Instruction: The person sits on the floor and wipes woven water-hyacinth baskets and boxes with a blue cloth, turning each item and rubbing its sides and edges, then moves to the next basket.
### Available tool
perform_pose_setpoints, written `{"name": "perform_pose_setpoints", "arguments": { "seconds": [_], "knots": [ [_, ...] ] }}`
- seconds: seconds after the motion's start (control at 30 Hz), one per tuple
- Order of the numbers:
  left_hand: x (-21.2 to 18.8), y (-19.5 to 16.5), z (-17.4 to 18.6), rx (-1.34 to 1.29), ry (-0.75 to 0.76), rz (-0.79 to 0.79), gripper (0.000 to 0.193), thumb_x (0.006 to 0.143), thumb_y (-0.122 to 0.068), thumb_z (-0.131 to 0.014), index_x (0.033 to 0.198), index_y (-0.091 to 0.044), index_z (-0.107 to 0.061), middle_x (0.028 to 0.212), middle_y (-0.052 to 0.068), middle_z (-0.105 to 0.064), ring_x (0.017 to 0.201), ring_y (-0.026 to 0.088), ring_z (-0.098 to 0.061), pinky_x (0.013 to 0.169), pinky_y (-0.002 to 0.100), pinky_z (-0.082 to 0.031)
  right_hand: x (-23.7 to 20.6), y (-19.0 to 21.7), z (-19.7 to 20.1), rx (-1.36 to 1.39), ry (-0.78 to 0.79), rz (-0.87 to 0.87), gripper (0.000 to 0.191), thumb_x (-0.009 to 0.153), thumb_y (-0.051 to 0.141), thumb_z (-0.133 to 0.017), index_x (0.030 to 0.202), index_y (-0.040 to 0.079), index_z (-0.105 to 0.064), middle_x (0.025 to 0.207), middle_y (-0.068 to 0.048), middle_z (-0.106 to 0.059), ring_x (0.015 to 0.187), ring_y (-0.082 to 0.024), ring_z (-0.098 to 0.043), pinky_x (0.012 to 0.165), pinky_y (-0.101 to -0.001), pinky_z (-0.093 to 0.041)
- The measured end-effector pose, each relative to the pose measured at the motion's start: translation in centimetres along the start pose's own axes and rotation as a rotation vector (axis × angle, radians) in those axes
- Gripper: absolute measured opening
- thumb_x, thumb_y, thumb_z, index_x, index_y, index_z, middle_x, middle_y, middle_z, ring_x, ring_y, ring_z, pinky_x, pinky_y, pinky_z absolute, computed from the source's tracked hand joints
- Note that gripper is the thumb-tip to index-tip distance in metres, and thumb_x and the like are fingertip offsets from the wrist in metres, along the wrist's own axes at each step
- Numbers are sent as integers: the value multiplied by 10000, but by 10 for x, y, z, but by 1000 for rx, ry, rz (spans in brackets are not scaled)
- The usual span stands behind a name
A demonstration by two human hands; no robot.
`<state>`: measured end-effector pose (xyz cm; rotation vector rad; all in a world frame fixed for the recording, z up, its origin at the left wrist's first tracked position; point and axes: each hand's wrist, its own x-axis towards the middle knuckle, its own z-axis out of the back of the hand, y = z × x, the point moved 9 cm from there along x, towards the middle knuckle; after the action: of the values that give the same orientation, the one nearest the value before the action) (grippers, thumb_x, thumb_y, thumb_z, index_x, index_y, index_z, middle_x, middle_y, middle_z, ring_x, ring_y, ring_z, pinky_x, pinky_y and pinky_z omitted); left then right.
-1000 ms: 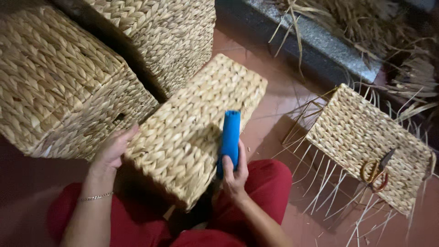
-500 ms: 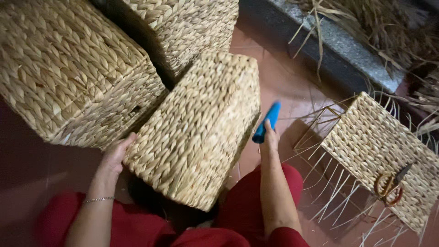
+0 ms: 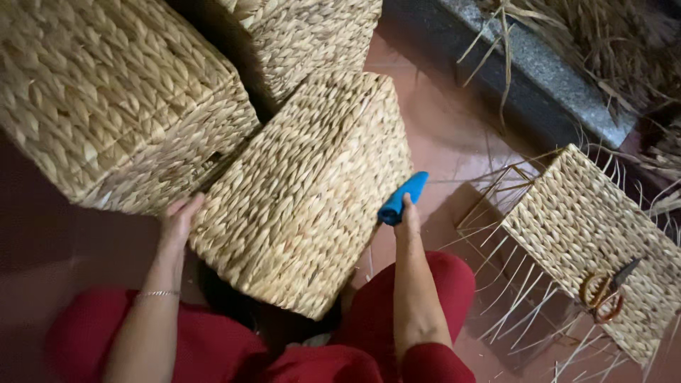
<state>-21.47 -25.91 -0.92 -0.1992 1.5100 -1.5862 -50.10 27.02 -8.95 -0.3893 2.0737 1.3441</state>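
Head view: the left hand (image 3: 179,218) lies flat and open against the lower left edge of the woven basket (image 3: 305,198), fingers spread on the weave, gripping nothing. The basket sits tilted between both hands, over the red-clad lap. The right hand (image 3: 406,216) is closed around a blue tool (image 3: 403,198), which points up and away from the hand, just beside the basket's right edge. Up and left of the left hand sits a big basket (image 3: 106,92); another basket (image 3: 312,35) stands beyond. Well right of the right hand lies an unfinished basket (image 3: 589,234) with loose strands, scissors (image 3: 606,291) resting on it.
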Motion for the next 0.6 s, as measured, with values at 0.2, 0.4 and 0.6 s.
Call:
{"name": "perform_pose_setpoints", "arguments": {
  "seconds": [0.2, 0.4, 0.6],
  "knots": [
    [14, -23, -33, -151, 119, -148, 351, 934, -394, -655, 1089, -91, -738, 1037, -31, -754, 1002, 122, -690, 880, 269, -495, -18, 69, 96, -632, -406, 419, 588, 943, 403, -751, 1218, -99, -617, 1061, -144, -701, 912, -260, -654, 808, -408, -540],
    [1, 13, -89, -621, 99, -2, 460, 1024, -420, -640, 1312, -61, -638, 1237, 77, -646, 1100, 216, -621, 980, 371, -498, -39, 95, 140, -751, -385, 682, 419, 923, 295, -762, 1139, -49, -659, 1021, -163, -729, 900, -262, -683, 824, -406, -545],
    [-15, 54, -112, -946, 10, 153, 556, 1010, -542, -483, 1310, -107, -656, 1273, 50, -672, 1130, 232, -622, 1035, 378, -493, -79, 118, 70, -945, -254, 880, 417, 915, 230, -769, 1220, -28, -646, 1046, -228, -720, 964, -313, -701, 873, -413, -538]
  ]
}}
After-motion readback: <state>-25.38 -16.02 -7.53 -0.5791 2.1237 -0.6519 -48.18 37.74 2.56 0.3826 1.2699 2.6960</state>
